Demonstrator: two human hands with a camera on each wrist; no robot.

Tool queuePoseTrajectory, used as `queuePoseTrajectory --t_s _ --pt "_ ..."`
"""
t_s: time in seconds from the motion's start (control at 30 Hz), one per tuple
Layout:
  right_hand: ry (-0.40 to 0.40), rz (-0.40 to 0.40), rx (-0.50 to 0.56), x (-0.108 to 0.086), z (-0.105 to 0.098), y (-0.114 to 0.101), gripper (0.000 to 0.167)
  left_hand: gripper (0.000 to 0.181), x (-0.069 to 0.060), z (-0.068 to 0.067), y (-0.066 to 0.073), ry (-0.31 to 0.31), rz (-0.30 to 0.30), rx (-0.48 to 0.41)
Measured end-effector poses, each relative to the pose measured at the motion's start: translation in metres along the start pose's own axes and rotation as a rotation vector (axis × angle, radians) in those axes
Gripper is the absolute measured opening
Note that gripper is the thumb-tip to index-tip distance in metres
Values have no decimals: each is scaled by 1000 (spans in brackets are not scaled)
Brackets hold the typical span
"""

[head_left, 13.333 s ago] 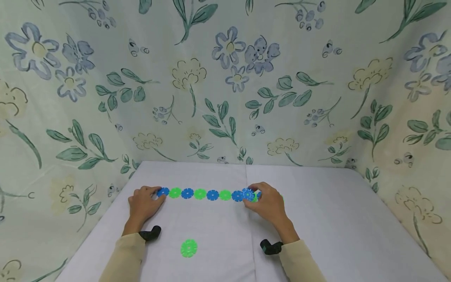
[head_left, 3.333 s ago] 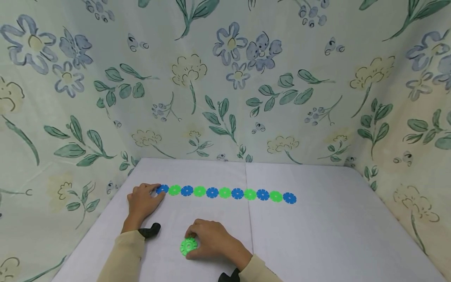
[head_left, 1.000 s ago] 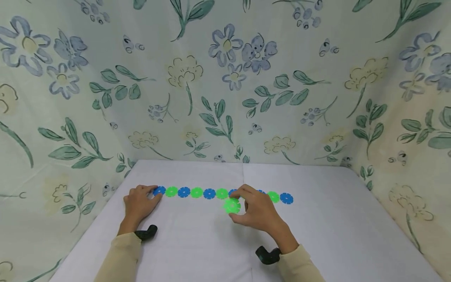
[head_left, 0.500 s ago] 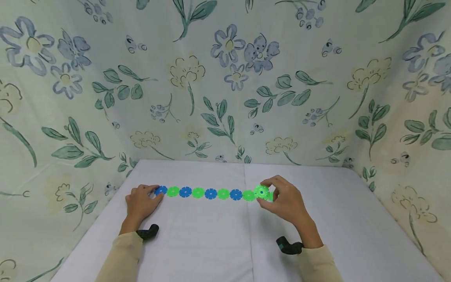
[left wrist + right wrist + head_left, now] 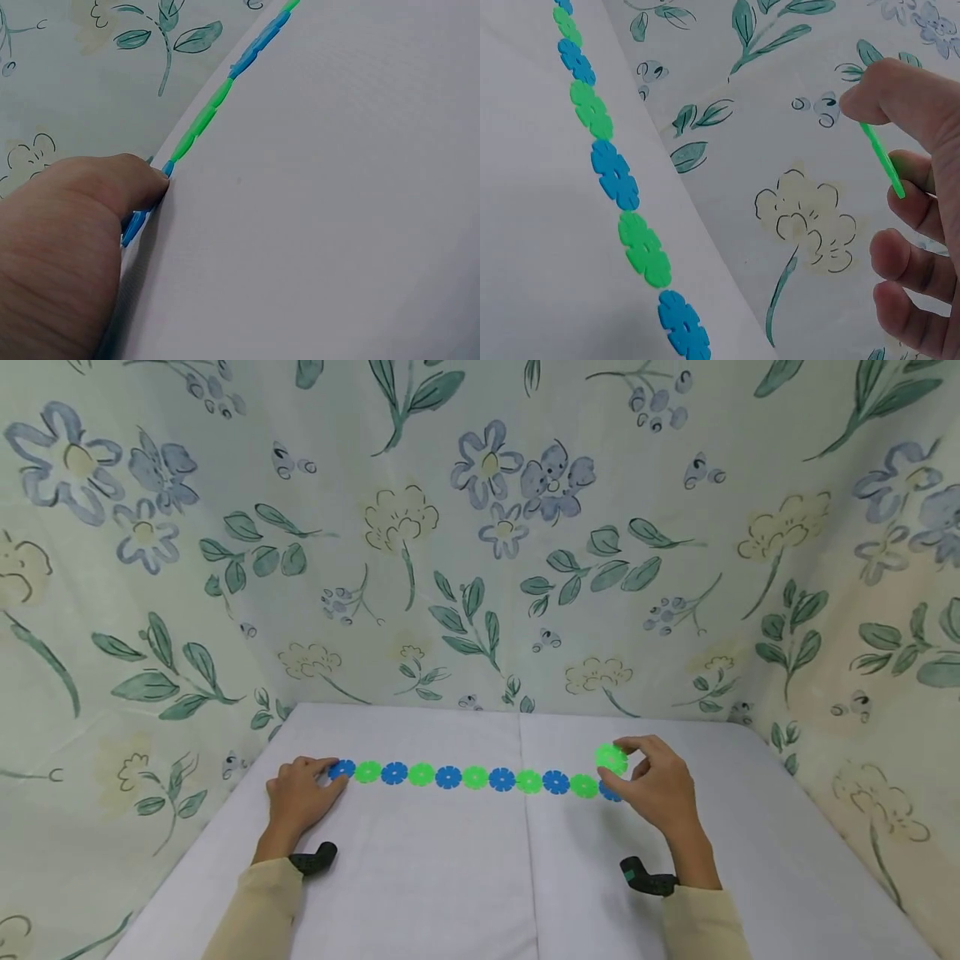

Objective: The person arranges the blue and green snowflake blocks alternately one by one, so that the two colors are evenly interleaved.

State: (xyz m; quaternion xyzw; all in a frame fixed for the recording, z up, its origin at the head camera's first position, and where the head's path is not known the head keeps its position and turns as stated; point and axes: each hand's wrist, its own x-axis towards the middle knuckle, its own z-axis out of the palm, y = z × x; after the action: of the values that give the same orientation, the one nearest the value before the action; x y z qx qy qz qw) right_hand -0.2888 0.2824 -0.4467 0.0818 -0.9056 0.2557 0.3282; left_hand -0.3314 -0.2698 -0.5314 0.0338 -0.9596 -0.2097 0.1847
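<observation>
A row of flat notched plastic snowflake discs (image 5: 448, 777), alternating blue and green, lies across the table. My left hand (image 5: 300, 793) pinches the blue disc (image 5: 343, 768) at the row's left end; in the left wrist view the thumb (image 5: 142, 184) covers part of it. Raised over the right end, my right hand (image 5: 660, 781) pinches a loose green disc (image 5: 611, 758) between thumb and fingers. That disc appears edge-on (image 5: 883, 161) in the right wrist view, apart from the row. Fingers partly hide the last blue disc (image 5: 611, 792).
A white cloth (image 5: 420, 868) with a crease covers the table. Floral curtains (image 5: 480, 610) hang behind it and along both sides. A black camera mount is strapped to each wrist, the right one (image 5: 647, 878) standing above the cloth.
Earlier my right hand held a blue disc at the row, then took the green disc from the front of the table. It has since carried it rightward to the row's end. My left hand stays put.
</observation>
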Motion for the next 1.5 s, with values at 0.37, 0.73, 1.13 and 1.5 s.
queuePoseTrajectory --t_s 0.37,0.73,1.13,1.5 --pt "97 348 18 -5 8 31 47 47 2 -5 2 14 3 12" --pt "-31 545 13 -15 21 50 55 47 1 -4 0 0 0 7" --pt "-146 644 -47 -26 29 62 60 48 3 -3 1 -5 2 6" --pt "-185 640 -88 -32 32 66 59 47 0 -3 3 -22 -10 14"
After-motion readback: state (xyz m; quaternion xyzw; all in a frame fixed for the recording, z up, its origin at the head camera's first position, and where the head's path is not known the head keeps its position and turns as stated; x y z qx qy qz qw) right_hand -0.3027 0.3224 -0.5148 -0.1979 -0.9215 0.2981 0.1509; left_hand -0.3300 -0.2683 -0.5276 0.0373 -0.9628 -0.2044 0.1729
